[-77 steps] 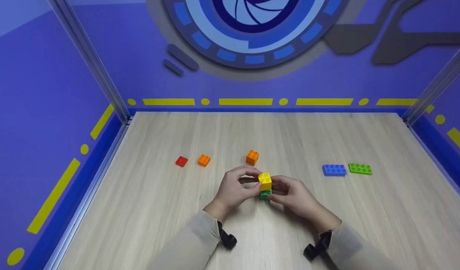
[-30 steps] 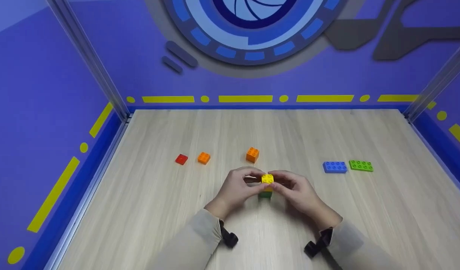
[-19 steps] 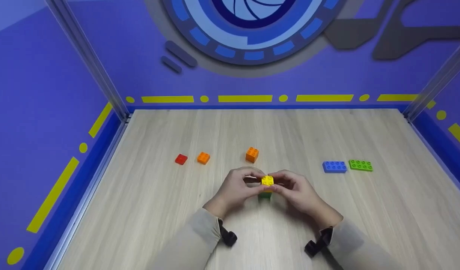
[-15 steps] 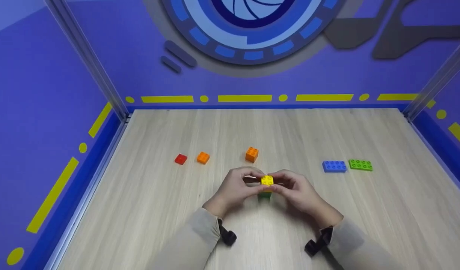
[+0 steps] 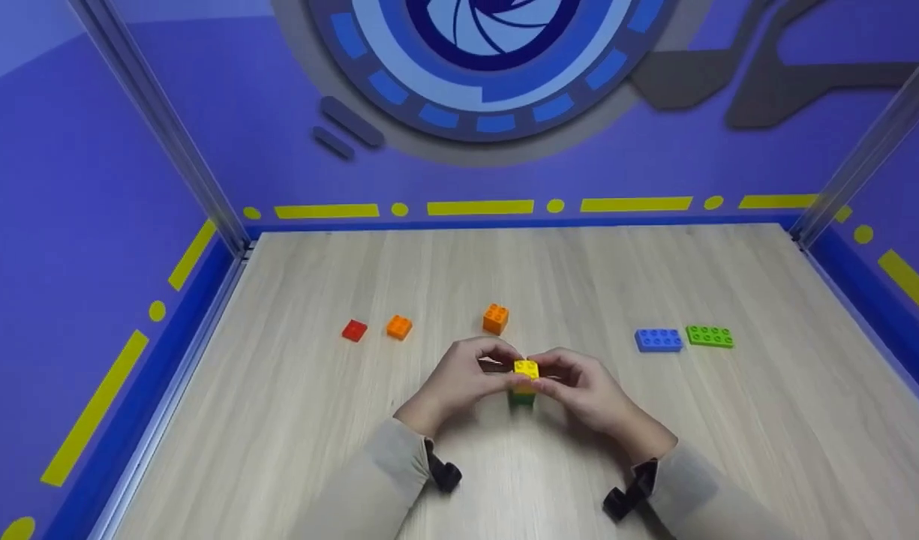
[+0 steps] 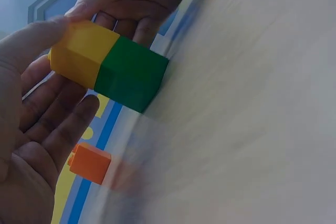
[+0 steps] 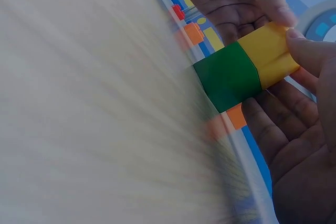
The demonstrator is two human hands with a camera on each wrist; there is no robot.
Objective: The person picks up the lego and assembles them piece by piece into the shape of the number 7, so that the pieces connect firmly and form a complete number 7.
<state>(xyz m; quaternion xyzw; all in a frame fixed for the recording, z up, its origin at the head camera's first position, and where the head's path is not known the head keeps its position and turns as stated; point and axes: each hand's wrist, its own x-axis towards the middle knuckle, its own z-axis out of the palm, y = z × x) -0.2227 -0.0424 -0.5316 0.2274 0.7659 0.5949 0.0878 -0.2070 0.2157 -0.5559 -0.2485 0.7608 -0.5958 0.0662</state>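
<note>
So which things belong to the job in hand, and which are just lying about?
In use:
left hand
right hand
yellow block
green block beneath it

Seemingly lying about:
red block
flat orange block
taller orange block
blue block
lime block

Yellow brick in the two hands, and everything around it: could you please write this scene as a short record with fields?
Yellow brick: on top of the dark green brick, no gap visible
Left hand: holds the yellow brick
Right hand: holds the yellow brick
Beyond the hands: tall orange brick
Far left: red brick, low orange brick
Far right: blue brick, light green brick, side by side
Surface: wood-patterned table
</note>
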